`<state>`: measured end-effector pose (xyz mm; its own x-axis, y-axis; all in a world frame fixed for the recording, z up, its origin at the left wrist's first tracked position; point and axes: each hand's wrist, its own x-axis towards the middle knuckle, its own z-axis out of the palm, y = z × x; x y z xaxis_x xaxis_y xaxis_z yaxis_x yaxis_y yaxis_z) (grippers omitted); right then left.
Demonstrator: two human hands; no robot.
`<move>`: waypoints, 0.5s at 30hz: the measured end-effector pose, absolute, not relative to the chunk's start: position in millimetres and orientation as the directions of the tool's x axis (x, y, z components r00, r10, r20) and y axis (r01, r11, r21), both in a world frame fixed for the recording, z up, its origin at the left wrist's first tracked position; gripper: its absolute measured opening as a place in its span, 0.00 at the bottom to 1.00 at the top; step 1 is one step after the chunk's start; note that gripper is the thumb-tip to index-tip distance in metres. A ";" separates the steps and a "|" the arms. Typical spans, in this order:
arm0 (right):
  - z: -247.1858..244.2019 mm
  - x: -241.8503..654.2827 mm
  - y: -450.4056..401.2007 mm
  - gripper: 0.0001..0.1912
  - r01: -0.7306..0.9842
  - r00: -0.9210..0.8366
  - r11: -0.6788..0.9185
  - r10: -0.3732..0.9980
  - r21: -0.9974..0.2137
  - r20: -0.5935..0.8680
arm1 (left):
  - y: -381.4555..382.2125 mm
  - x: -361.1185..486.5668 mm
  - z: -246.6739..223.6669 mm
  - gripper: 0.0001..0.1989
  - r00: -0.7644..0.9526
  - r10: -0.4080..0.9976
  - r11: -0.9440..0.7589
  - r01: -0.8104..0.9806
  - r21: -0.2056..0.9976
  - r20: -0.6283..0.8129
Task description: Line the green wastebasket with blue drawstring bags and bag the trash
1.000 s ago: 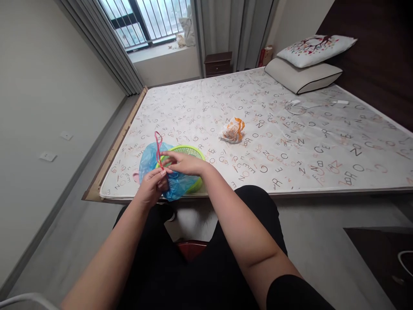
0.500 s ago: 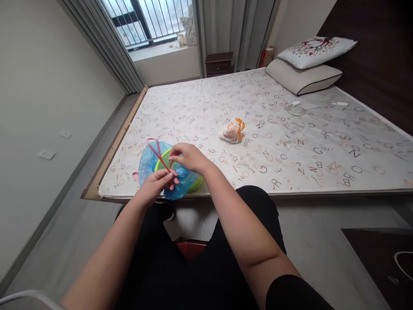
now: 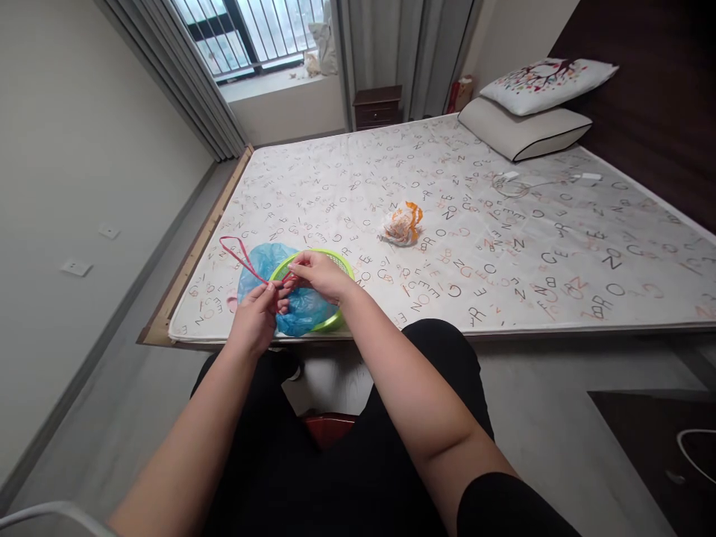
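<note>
A thin red ribbon-like cord runs between my hands, its loop sticking out to the far left. My left hand pinches it between thumb and fingers. Close beside, my right hand is closed on another stretch of the same cord. Under both hands lies a crumpled blue plastic bag, partly inside a lime-green plastic basket and partly spread to its left. The basket stands at the mattress edge, its near side partly covered by the bag and my hands. A small pink thing pokes out at the bag's left.
The letter-printed mattress carries a crumpled orange-and-white plastic bag, a coiled white cable and two stacked pillows. A wooden bed-frame edge runs along the left. A dark nightstand stands beyond.
Both hands have shifted slightly left with the cord, and its loop now stretches further left. More of the green basket's rim shows.
</note>
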<state>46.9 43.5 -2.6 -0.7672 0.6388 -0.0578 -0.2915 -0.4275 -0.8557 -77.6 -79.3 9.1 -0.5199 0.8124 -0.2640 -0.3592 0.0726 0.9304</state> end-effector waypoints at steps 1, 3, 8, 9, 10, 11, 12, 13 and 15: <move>-6.1 47.2 44.9 0.07 -0.297 -0.770 -0.377 0.638 -0.878 -0.014 | -77.8 -77.5 11.8 0.07 -0.532 0.794 0.070 -0.401 0.914 -0.294; -10.8 48.8 47.8 0.08 -0.293 -0.784 -0.255 0.616 -0.921 0.079 | -74.6 -78.3 18.4 0.06 -0.533 0.758 0.080 -0.497 0.864 -0.377; -7.4 56.1 50.9 0.05 -0.187 -0.899 0.063 0.391 -0.980 0.197 | -71.3 -83.3 31.4 0.13 -0.472 0.676 0.078 -0.718 0.692 -0.566; -5.0 57.4 50.4 0.04 -0.153 -0.920 0.124 0.344 -0.980 0.187 | -72.0 -84.3 32.1 0.13 -0.458 0.670 0.075 -0.741 0.667 -0.585; -2.4 58.4 49.7 0.03 -0.121 -0.937 0.179 0.305 -0.976 0.172 | -73.1 -85.2 32.2 0.13 -0.445 0.669 0.079 -0.754 0.652 -0.595; 0.2 59.0 48.9 0.04 -0.096 -0.946 0.225 0.283 -0.969 0.160 | -74.7 -86.1 31.8 0.13 -0.437 0.674 0.085 -0.756 0.650 -0.596; 2.9 59.1 47.9 0.05 -0.082 -0.944 0.263 0.288 -0.961 0.159 | -76.7 -86.9 31.3 0.13 -0.428 0.684 0.096 -0.750 0.655 -0.591; 5.4 58.9 46.9 0.08 -0.078 -0.932 0.297 0.318 -0.952 0.175 | -78.9 -87.8 30.8 0.12 -0.415 0.702 0.113 -0.738 0.665 -0.579; 9.3 57.6 44.9 0.15 -0.092 -0.868 0.363 0.428 -0.927 0.253 | -83.8 -89.7 30.2 0.09 -0.366 0.757 0.164 -0.695 0.700 -0.541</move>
<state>57.6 44.9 9.3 -0.8679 0.4276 0.2529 -0.0916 0.3626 -0.9274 -89.7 -83.8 30.2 -0.3664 0.7570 -0.5409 -0.6947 0.1642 0.7003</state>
